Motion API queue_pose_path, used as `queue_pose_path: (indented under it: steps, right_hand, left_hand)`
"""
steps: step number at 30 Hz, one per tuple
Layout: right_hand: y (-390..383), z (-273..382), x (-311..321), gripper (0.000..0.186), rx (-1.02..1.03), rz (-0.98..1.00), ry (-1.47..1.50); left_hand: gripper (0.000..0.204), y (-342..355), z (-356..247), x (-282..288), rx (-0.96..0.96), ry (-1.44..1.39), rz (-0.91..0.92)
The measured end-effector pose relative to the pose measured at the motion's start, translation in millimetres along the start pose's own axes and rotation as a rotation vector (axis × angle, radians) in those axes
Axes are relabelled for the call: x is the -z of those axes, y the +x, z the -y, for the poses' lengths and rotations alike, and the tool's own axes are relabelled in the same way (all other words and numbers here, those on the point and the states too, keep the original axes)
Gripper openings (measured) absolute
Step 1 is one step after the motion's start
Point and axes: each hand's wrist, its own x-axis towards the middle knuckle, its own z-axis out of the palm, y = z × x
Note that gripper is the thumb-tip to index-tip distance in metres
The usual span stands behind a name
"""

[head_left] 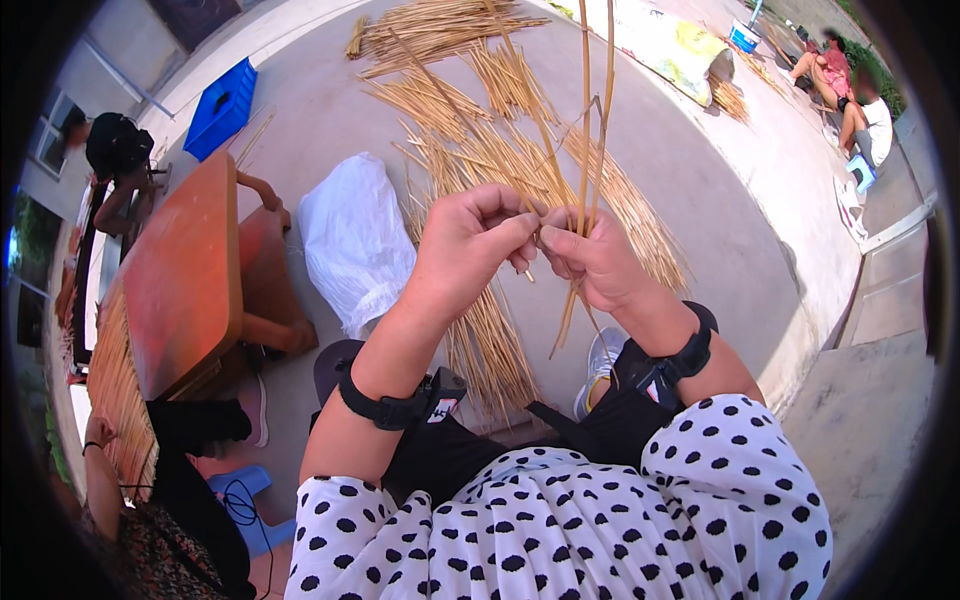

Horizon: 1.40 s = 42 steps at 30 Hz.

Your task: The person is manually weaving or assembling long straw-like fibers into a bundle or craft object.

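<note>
My right hand (592, 258) is closed round several long straw stalks (585, 110), which rise upright past the top of the view; their lower ends stick out below the fingers. My left hand (478, 240) meets it at the thumbs, pinching a stalk close to where the stalks come together. A short end pokes out beneath the left fingers. How the stalks cross between the fingertips is partly hidden. Under and beyond both hands, loose straw (450, 165) lies spread on the concrete in rough bunches.
A white plastic sack (360, 235) lies left of the straw, beside an orange-brown wooden chair (185, 270). Farther off are a blue crate (220, 108) and another straw pile (440, 30). People sit at left and far right. A yellow-white sack (680, 55) holds more straw.
</note>
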Motion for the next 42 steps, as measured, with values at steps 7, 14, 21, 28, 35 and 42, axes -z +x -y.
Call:
queue_pose_path:
  steps: [7, 14, 21, 28, 35, 42]
  right_hand:
    - [8.3, -9.7, 8.5, 0.014, -0.049, 0.092, 0.162]
    - [12.8, 38.8, 48.2, 0.015, -0.108, 0.103, 0.214]
    - [9.8, 26.8, 31.5, 0.017, -0.123, 0.226, 0.323]
    - [8.4, 32.4, 41.8, 0.015, -0.020, 0.173, 0.223]
    - [12.9, 10.1, 29.6, 0.010, 0.199, 0.039, -0.139]
    - [18.1, 1.1, 15.0, 0.009, 0.476, -0.071, -0.435]
  left_hand:
    - [0.010, 3.3, 7.9, 10.2, -0.044, -0.037, 0.103]
    - [0.007, 47.2, -8.9, -32.9, -0.107, -0.094, 0.155]
    - [0.003, 20.0, -22.9, -39.0, -0.077, 0.025, -0.038]
    - [0.005, 31.7, -21.2, -48.9, -0.066, 0.057, -0.065]
    - [0.007, 18.9, -9.1, -34.1, -0.041, 0.097, -0.174]
    - [0.009, 16.9, -2.0, -20.4, 0.000, 0.122, -0.214]
